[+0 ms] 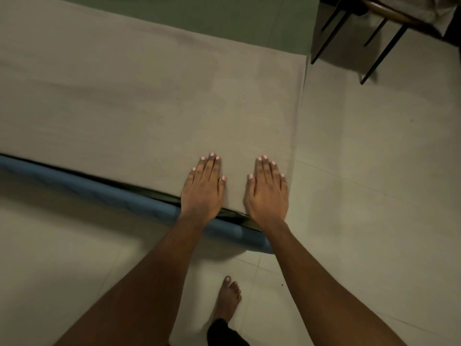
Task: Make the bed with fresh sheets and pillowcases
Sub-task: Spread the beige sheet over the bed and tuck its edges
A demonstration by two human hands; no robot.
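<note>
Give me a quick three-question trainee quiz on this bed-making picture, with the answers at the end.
1. True or false: the left hand and right hand both lie flat on the sheet.
2. What colour is the mattress edge showing below the sheet? A) red B) blue C) white
3. Fill in: the chair stands on the person's ____ side.
Key: 1 true; 2 B; 3 right.

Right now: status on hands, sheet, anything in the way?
Left hand, right hand: fingers straight, pressing flat on sheet near the corner. Sheet spread smooth; blue padded edge uncovered below it. Chair apart on floor, not in the way.
</note>
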